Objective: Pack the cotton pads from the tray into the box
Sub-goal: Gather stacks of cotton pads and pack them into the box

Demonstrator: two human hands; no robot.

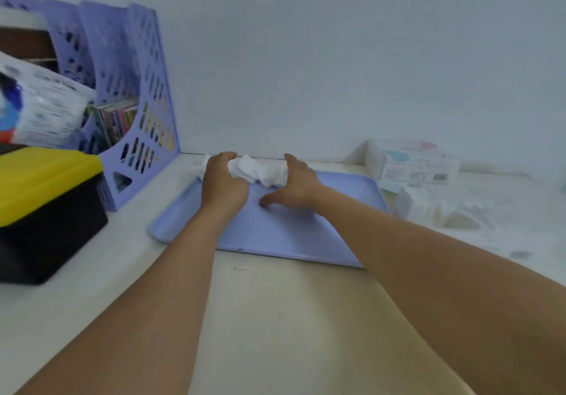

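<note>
Lilac perforated file holder [144, 94] stands at the back left of the pale surface [275, 318], against the wall, with colourful booklets [118, 120] inside. Black bin with yellow lid [46, 207] just in front. White printed plastic pack [39, 109] above it, blurred.

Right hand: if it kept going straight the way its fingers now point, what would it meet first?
The right hand points up-left across the tray, so it would first meet the bunched cotton pads it already touches, with the left hand gripping their other end. Depth is hard to judge.
</note>
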